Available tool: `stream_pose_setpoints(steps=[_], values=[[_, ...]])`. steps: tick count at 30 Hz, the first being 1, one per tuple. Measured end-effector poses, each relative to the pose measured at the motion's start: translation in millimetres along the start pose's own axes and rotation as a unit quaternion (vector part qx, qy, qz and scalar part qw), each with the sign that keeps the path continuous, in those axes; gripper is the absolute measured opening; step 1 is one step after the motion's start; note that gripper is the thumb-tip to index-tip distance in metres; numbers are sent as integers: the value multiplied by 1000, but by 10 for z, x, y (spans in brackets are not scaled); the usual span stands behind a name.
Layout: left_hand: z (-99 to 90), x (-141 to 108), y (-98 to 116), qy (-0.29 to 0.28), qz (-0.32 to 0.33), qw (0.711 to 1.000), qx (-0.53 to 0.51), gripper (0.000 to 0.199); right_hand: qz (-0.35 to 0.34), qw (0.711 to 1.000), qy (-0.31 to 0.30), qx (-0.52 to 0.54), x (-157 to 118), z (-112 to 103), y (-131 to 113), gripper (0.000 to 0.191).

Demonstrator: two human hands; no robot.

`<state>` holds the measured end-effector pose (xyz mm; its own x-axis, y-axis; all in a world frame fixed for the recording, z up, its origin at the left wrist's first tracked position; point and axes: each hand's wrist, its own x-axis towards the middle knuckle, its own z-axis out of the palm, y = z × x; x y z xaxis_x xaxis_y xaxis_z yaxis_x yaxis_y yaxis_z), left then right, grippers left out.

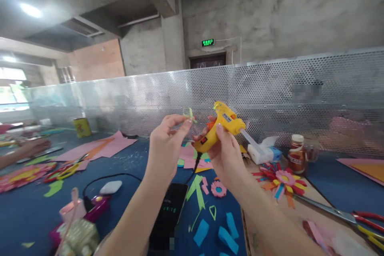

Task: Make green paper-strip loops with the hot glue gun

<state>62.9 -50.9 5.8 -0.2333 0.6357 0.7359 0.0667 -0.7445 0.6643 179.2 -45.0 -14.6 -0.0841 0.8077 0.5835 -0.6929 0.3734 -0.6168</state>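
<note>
In my right hand (223, 150) is a yellow hot glue gun (223, 126), its nozzle pointing up and left and a clear glue stick (249, 138) jutting from its back. Its black cord (197, 164) hangs down from the handle. My left hand (168, 140) pinches a thin light-green paper strip (191, 115) between thumb and fingertips, just left of the nozzle and apart from it. Below both hands lie green paper strips (196, 190), a pink paper flower (218, 189) with a blue centre, and several curled blue paper pieces (228, 238).
A black phone (169, 216) lies under my left forearm. At right are a colourful paper flower (285, 180), long scissors (330, 208), a brown bottle (297, 154) and a tissue pack (264, 152). Another person's hand (36, 146) is at far left, near yellow-handled scissors (67, 171). A perforated metal divider (150, 100) stands behind.
</note>
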Motion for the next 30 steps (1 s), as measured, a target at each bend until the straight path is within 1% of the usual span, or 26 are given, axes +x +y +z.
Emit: stream_pose_setpoints(steps=[2,5,7,10,13,15,18,19,22,24,27,30], values=[[-62,75,-40,36,11,999,24,15,0,997,19,-69,-10,-41,18,22],[-158,152,-116,48,12,998,43,17,-12,985,27,-169,-26,-122,55,17],[-215,185,-160,59,9,997,50,17,-13,979,32,-202,-41,-151,81,14],[-277,217,-195,70,-1,996,56,16,-8,972,27,-233,-70,-147,110,15],[-314,229,-182,80,14,994,76,17,-2,964,9,-265,-99,-129,123,14],[-332,231,-161,86,32,991,97,15,-12,944,-3,-331,-120,-120,117,12],[-351,234,-140,88,47,987,127,12,-52,902,-2,-428,-148,-86,75,12],[-354,236,-138,86,49,986,133,11,-63,897,-1,-438,-155,-66,55,11],[-349,236,-132,86,49,985,144,12,-71,892,-11,-447,-165,-8,6,4],[-338,232,-122,88,46,984,147,11,-84,882,-8,-464,-163,3,9,3],[-327,226,-102,91,43,984,149,10,-122,860,4,-496,-154,-38,69,5],[-333,224,-98,90,48,983,153,11,-148,842,-1,-519,-148,-100,137,6]])
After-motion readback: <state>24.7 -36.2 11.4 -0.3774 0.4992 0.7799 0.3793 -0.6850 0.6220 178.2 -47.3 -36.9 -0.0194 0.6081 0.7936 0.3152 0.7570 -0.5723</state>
